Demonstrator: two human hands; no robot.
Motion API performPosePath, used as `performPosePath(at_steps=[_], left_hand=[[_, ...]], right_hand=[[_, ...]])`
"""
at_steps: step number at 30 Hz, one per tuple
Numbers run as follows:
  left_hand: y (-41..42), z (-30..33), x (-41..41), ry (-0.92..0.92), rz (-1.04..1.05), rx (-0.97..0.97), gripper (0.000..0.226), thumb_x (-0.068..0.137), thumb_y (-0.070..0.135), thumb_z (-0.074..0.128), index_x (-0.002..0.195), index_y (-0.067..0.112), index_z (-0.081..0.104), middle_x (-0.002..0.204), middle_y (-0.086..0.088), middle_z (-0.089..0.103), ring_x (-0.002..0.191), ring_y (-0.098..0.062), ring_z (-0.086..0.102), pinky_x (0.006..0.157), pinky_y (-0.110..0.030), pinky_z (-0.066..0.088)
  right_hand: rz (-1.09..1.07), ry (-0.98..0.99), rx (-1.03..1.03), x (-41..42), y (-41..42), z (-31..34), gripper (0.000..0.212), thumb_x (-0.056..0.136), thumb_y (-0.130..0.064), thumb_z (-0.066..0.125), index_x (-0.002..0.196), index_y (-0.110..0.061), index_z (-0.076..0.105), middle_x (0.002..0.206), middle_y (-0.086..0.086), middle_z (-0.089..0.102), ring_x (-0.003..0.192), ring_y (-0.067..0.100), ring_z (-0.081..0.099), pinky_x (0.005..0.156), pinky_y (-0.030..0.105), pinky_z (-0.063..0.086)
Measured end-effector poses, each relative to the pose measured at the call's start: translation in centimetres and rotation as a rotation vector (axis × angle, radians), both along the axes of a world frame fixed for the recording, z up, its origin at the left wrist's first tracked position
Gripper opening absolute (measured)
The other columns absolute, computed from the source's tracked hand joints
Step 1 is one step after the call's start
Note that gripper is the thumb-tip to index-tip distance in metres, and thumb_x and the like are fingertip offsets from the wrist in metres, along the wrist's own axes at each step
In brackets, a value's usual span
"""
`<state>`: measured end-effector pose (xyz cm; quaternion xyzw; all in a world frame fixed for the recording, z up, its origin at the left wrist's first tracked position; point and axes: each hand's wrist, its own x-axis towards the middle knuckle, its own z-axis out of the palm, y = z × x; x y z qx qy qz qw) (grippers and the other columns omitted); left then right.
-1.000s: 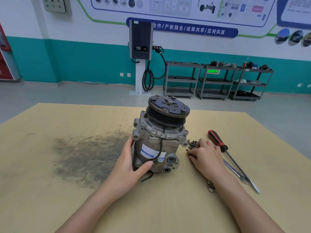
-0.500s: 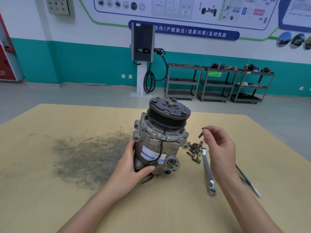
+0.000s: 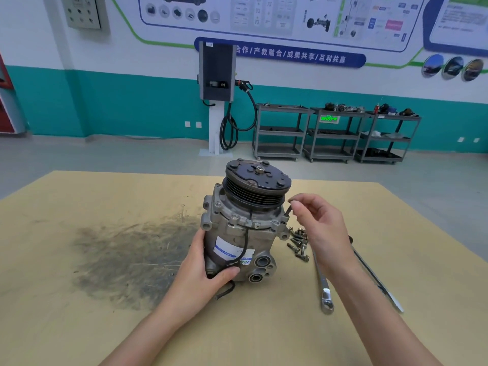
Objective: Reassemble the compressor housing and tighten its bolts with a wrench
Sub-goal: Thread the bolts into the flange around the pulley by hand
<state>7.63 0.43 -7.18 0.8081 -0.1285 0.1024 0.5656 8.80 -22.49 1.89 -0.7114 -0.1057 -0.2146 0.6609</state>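
The grey compressor [image 3: 239, 228] stands upright on the wooden table [image 3: 105, 196], its black pulley on top. My left hand [image 3: 203, 276] grips the lower body of the housing from the left, thumb across the front. My right hand [image 3: 320, 228] pinches a bolt [image 3: 289, 208] by its head, holding it upright just beside the housing's right flange under the pulley. Several loose bolts [image 3: 298, 243] lie on the table right of the compressor. A silver wrench [image 3: 323, 286] lies beside them, partly under my right wrist.
A screwdriver shaft [image 3: 377, 281] lies to the right of the wrench. A dark greasy smear [image 3: 126, 257] covers the table left of the compressor. Tool carts [image 3: 335, 133] and a charger post [image 3: 217, 96] stand far back by the wall.
My right hand picked one bolt from the pile and carried it up and left to the housing's right flange. My left hand kept its grip on the compressor.
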Motion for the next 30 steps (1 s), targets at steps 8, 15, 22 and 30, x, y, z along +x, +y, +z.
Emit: performPosePath(at_steps=[8, 15, 22, 30], left_hand=[[0.0, 0.0, 0.0, -0.011, 0.011, 0.013, 0.076, 0.081, 0.028, 0.082, 0.130, 0.053, 0.032, 0.127, 0.043, 0.052, 0.122, 0.014, 0.050, 0.092, 0.001, 0.037], [0.0, 0.2, -0.1, -0.024, 0.002, 0.016, 0.076, 0.082, 0.025, 0.082, 0.128, 0.057, 0.031, 0.126, 0.047, 0.049, 0.121, 0.018, 0.049, 0.090, 0.003, 0.035], [-0.1, 0.3, -0.3, -0.020, 0.012, 0.017, 0.074, 0.082, 0.023, 0.082, 0.127, 0.054, 0.033, 0.125, 0.045, 0.051, 0.119, 0.016, 0.051, 0.088, 0.002, 0.037], [-0.1, 0.5, -0.4, -0.026, 0.017, 0.035, 0.074, 0.082, 0.022, 0.082, 0.126, 0.055, 0.032, 0.122, 0.049, 0.050, 0.118, 0.019, 0.049, 0.088, 0.003, 0.035]], right_hand=[[0.000, 0.003, -0.168, 0.3, -0.2, -0.1, 0.007, 0.087, -0.017, 0.071, 0.086, -0.015, 0.063, 0.080, -0.003, 0.064, 0.076, 0.009, 0.055, 0.069, 0.016, 0.045], [0.008, 0.064, 0.025, -0.4, 0.8, -1.4, 0.016, 0.097, -0.016, 0.056, 0.097, -0.020, 0.072, 0.102, -0.002, 0.073, 0.105, 0.023, 0.064, 0.096, 0.048, 0.050], [-0.027, 0.090, 0.164, 0.2, 1.9, -1.8, 0.006, 0.087, -0.019, 0.070, 0.088, -0.013, 0.066, 0.086, 0.001, 0.066, 0.076, 0.010, 0.057, 0.067, 0.026, 0.046], [0.082, 0.068, 0.236, -0.3, 1.7, -2.2, 0.021, 0.081, -0.036, 0.064, 0.094, -0.023, 0.076, 0.125, 0.000, 0.065, 0.121, 0.019, 0.057, 0.097, 0.040, 0.044]])
